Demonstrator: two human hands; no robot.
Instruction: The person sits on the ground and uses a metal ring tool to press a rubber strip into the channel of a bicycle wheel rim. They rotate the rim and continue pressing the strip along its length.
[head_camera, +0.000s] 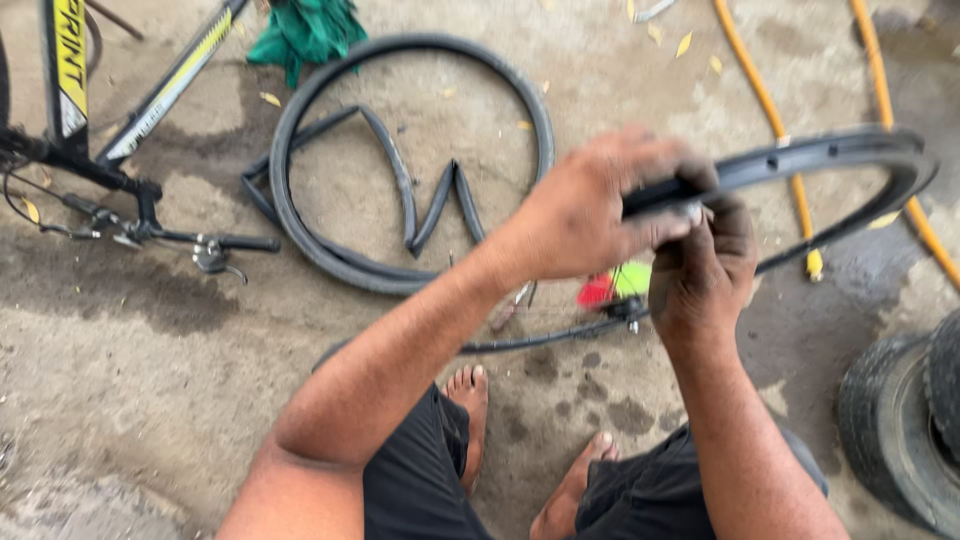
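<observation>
Both hands grip the rim (830, 160) on the right: left hand (590, 205) clamped over its edge, right hand (705, 270) closed underneath. Tyre (290, 170) and tube (420, 205) lie far left on the floor (150, 380), bike (70, 110) beyond, hose (770, 110) behind the rim.

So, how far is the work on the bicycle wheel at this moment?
Done: the black rubber tyre and the limp black inner tube lie off the wheel on the concrete floor. In hand: the left hand and right hand grip the bare black metal rim. Left: nothing is refitted yet; the black and yellow bicycle frame lies aside.
</observation>
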